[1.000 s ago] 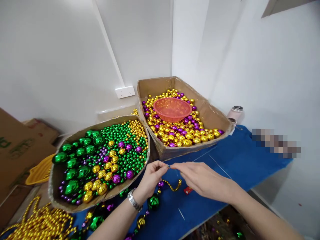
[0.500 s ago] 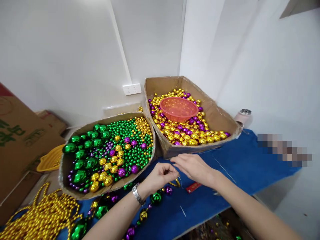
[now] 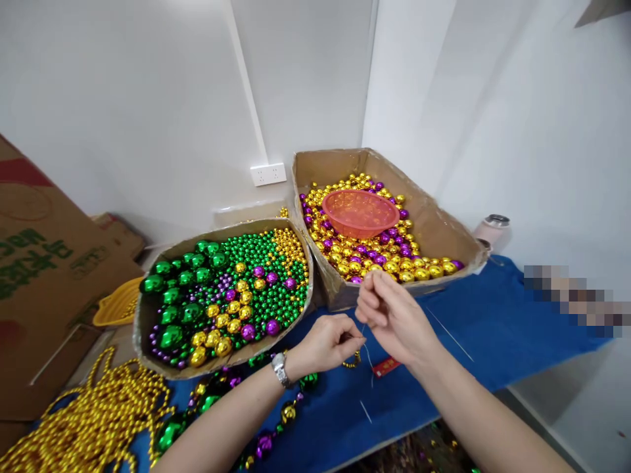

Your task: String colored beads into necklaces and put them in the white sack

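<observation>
Blue cloth-covered tabletop (image 3: 473, 328), set in a white-walled corner. A thin pale thread (image 3: 365, 336) is pinched between the fingertips of the left hand (image 3: 323, 343) and drawn up to the closed fingertips of the right hand (image 3: 394, 315), raised just above. A strung strand of gold, green and purple metallic beads (image 3: 288, 410) lies beneath the left wrist. Two open cardboard boxes of loose shiny beads (image 3: 224, 295) are ranged behind; an orange plastic basket (image 3: 359, 213) rests in the right one.

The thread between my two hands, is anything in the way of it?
Nothing visible. The left hand and right hand pinch the thin thread above the blue cloth, in front of the bead boxes, with the strung beads hanging below.
</observation>
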`<state>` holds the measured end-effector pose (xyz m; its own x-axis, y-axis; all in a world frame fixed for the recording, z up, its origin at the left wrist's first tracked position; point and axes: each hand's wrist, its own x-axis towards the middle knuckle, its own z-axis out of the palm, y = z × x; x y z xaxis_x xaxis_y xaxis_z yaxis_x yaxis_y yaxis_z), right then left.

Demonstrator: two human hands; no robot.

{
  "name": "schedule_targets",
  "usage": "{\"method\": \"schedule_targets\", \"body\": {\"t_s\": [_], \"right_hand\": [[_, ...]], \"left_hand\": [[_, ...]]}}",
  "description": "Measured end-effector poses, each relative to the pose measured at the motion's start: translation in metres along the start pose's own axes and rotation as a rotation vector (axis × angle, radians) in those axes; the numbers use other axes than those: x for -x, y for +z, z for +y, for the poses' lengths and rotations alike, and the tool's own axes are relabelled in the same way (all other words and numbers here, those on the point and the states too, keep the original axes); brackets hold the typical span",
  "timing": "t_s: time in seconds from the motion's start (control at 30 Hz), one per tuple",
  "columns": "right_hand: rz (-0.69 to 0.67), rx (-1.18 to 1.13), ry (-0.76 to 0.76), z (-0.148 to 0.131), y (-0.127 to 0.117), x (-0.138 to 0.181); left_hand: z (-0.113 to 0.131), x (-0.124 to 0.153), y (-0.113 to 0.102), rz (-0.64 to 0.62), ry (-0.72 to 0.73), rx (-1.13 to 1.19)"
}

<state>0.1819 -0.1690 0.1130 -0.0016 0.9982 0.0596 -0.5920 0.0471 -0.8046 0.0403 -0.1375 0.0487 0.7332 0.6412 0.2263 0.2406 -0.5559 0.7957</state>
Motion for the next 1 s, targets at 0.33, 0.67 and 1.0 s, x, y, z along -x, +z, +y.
{"method": "schedule_targets", "body": {"t_s": [0.33, 0.67, 1.0], "right_hand": [[0.029, 0.201, -0.171, -0.060, 0.034, -0.015], [0.016, 0.424, -0.355, -0.109, 0.090, -0.012], [-0.033, 0.439, -0.380, -0.088, 0.087, -0.018]], "left_hand": [[0.035, -0.003, -0.029, 0.097, -0.017, -0.065], [0.077, -0.015, -0.060, 0.173, 0.030, -0.011], [0.060, -0.004, -0.051, 0.189, -0.059, 0.182]]}}
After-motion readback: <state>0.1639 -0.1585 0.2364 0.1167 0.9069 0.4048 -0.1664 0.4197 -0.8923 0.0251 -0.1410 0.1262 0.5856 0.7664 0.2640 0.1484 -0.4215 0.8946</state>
